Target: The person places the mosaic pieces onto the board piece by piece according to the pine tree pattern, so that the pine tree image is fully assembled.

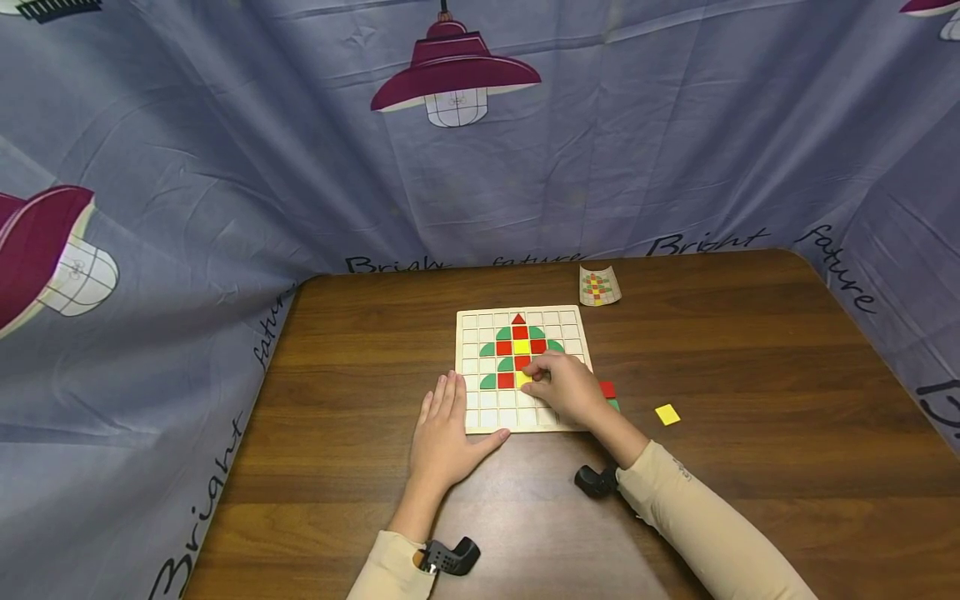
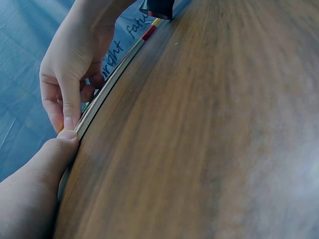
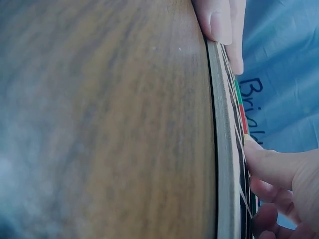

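Note:
A pale wooden grid board (image 1: pixel 486 418) lies on the table, with red, green and yellow tiles set in a tree-like pattern. My right hand (image 1: pixel 572 390) reaches over its right half and pinches a yellow square tile (image 1: pixel 522 380) between thumb and index finger, beside a red square tile (image 1: pixel 506 381). Part of the pattern's right side is hidden under that hand. Flat against the board's left edge lies my left hand (image 1: pixel 442 437), fingers straight, its thumb (image 2: pixel 65 139) touching the front edge. In the right wrist view, the right thumb (image 3: pixel 271 162) meets the tile at board level.
A small curled pattern card (image 1: pixel 599 287) stands behind the board. Right of the board lie a loose red tile (image 1: pixel 608 389), a partly hidden green tile (image 1: pixel 614 404) and a yellow square (image 1: pixel 667 414). A printed curtain (image 1: pixel 637 150) borders the brown table (image 1: pixel 750 350).

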`<state>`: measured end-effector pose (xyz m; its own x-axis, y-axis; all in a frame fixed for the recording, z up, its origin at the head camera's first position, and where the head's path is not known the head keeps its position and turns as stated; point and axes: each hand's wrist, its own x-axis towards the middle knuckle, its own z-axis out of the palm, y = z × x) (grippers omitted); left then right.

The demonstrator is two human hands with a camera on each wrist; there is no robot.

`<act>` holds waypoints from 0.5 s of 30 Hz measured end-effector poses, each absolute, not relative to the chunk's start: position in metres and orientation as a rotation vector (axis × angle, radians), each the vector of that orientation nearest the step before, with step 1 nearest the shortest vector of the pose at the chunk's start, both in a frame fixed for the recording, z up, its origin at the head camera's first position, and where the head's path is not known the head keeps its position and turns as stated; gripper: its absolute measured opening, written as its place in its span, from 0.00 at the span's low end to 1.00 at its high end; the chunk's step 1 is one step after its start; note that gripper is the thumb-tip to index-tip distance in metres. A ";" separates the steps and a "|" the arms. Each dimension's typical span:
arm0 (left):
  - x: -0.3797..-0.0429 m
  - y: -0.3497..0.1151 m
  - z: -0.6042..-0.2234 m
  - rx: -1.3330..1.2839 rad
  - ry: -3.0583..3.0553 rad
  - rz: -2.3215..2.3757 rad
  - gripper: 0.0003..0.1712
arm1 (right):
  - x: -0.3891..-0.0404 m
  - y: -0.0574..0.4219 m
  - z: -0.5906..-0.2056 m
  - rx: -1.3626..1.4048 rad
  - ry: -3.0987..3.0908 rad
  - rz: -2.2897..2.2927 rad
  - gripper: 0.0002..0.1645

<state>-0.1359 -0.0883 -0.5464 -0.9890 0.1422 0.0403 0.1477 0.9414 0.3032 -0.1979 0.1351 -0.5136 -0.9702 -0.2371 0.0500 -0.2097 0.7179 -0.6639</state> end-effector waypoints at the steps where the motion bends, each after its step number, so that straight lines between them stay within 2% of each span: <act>1: -0.136 -0.088 -0.546 -0.227 -3.081 -0.480 0.67 | -0.198 0.135 -0.514 -0.380 2.881 -1.102 0.07; 15: -0.135 -0.088 -0.547 -0.233 -3.077 -0.464 0.68 | -0.193 0.135 -0.513 -0.398 2.902 -1.086 0.04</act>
<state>-0.1353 -0.0884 -0.5469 -0.9887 0.1439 0.0425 0.1501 0.9446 0.2919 -0.1934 0.1351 -0.5129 -0.9673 -0.2429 0.0723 -0.2308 0.7259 -0.6479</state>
